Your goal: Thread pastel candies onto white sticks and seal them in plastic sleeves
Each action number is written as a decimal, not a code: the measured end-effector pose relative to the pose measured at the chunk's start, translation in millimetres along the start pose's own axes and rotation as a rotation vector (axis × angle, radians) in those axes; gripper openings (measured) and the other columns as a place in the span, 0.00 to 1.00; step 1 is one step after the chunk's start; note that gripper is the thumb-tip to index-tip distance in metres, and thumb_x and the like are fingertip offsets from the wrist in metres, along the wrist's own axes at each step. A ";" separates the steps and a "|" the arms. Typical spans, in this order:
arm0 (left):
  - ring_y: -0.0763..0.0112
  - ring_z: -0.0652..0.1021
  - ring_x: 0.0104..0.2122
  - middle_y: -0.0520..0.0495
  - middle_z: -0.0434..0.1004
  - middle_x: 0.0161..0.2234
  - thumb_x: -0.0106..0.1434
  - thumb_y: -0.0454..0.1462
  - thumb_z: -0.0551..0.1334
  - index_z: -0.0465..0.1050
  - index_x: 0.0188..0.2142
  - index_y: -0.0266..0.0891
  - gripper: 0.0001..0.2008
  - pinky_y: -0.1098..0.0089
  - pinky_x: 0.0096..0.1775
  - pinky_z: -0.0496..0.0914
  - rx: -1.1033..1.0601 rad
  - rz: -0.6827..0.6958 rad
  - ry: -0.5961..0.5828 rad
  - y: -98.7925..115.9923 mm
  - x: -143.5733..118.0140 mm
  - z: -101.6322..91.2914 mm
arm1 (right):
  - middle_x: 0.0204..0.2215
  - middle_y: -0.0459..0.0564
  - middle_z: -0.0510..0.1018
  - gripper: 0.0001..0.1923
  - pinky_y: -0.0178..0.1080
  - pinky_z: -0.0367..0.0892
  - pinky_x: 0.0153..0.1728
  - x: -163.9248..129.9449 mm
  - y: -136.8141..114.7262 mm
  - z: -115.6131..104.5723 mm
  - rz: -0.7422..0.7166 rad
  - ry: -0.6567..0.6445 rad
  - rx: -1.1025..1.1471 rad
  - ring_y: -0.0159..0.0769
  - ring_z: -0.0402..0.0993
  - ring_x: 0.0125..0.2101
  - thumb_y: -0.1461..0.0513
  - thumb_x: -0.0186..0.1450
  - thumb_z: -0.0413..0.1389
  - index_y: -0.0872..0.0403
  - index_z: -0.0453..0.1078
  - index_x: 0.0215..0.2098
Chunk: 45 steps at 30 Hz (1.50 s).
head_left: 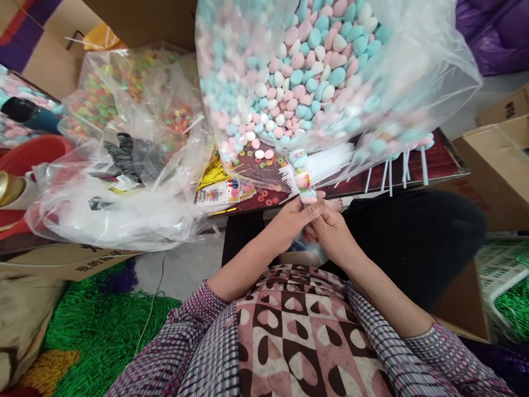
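Observation:
Both of my hands meet in front of my apron, at the table's front edge. From them rises a narrow printed clear wrapper filled with pastel candy [302, 175], pointing away from me. My left hand [291, 220] is closed around its lower end. Pressed against the left thumb, my right hand [333, 229] is also closed, pinching at the wrapper's bottom; the exact spot is hidden by the fingers. Just behind the packet lies a bundle of white sticks [330, 162]. Flat printed wrappers [219, 193] and yellow twist ties [217, 171] lie to the left.
A large clear bag of pink, blue and white candies [306, 82] fills the back. Bags of colourful gummies [132, 82] and a red basin [37, 151] stand left. Red candy rings [268, 198] lie on the table. Candies on sticks [407, 160] overhang the right edge near cardboard boxes [496, 171].

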<state>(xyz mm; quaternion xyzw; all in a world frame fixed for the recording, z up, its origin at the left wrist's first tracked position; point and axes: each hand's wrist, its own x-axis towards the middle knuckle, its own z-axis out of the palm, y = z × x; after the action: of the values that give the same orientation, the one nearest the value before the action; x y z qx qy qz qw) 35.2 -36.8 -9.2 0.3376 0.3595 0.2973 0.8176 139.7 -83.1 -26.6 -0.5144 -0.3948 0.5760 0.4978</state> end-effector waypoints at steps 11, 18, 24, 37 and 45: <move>0.81 0.69 0.16 0.51 0.74 0.25 0.56 0.46 0.68 0.76 0.37 0.36 0.15 0.78 0.17 0.66 -0.078 -0.004 -0.017 14.7 0.8 -2.0 | 0.14 0.40 0.67 0.20 0.33 0.61 0.21 -3.0 -4.1 -11.3 0.093 -0.129 0.064 0.28 0.63 0.16 0.46 0.63 0.58 0.54 0.69 0.26; 0.72 0.70 0.12 0.53 0.68 0.16 0.56 0.54 0.65 0.72 0.31 0.36 0.21 0.72 0.14 0.65 0.000 -0.031 -0.101 5.1 0.5 -3.8 | 0.14 0.43 0.69 0.24 0.33 0.59 0.19 -3.3 1.9 0.0 0.011 -0.012 -0.028 0.27 0.62 0.15 0.46 0.63 0.58 0.54 0.69 0.19; 0.74 0.74 0.23 0.48 0.73 0.25 0.55 0.53 0.67 0.69 0.23 0.36 0.22 0.73 0.25 0.68 0.041 0.104 -0.068 15.7 -0.8 -12.2 | 0.21 0.49 0.79 0.22 0.34 0.70 0.23 1.1 -22.4 -27.9 0.043 -0.207 -0.260 0.32 0.72 0.21 0.45 0.60 0.60 0.54 0.76 0.23; 0.77 0.61 0.17 0.57 0.57 0.17 0.55 0.56 0.65 0.68 0.27 0.40 0.22 0.70 0.23 0.60 0.090 -0.122 -0.424 4.1 -17.6 8.4 | 0.36 0.50 0.81 0.21 0.45 0.77 0.37 3.4 -39.5 -24.0 -0.106 0.040 0.091 0.42 0.80 0.35 0.47 0.62 0.58 0.46 0.69 0.50; 0.76 0.61 0.19 0.56 0.59 0.19 0.60 0.55 0.60 0.65 0.29 0.41 0.19 0.72 0.24 0.58 0.330 0.179 -0.086 12.6 -22.5 -13.6 | 0.42 0.53 0.81 0.22 0.38 0.73 0.23 15.3 -44.3 -13.3 -0.091 0.075 0.130 0.38 0.78 0.29 0.53 0.55 0.67 0.49 0.70 0.45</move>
<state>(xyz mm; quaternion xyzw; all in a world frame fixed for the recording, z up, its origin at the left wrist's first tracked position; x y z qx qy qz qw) 8.7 -41.2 2.2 0.5102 0.3366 0.2910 0.7360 160.6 -60.3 11.0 -0.4835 -0.3607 0.5576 0.5703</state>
